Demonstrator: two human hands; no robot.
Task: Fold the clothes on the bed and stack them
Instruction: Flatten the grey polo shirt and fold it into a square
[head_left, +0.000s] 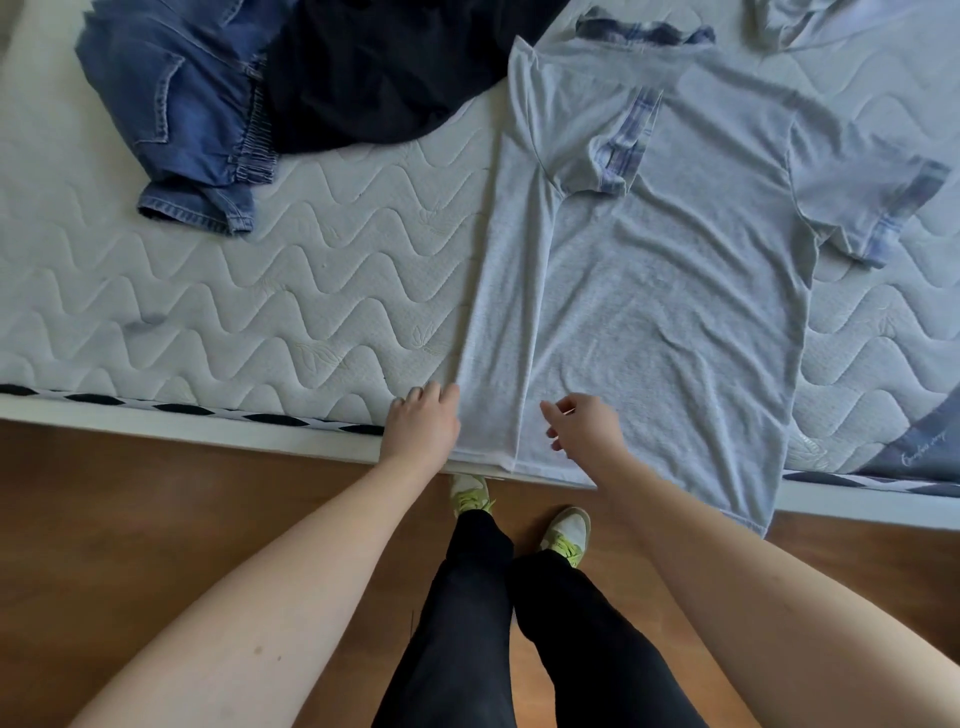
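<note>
A light grey T-shirt (670, 291) with blue plaid sleeve cuffs lies flat on the bed, its hem hanging over the near edge. Its left side and left sleeve are folded in over the body. My left hand (423, 428) rests at the folded left edge near the hem, its fingers curled against the cloth; whether it grips the cloth is unclear. My right hand (584, 426) hovers just over the hem beside the folded strip, fingers loosely curled and holding nothing.
Blue denim jeans (176, 114) and a black garment (374, 67) lie crumpled at the far left of the white quilted mattress (234, 291). Another grey garment (795, 21) peeks in at the top right. Wooden floor (156, 499) and my legs and shoes are below.
</note>
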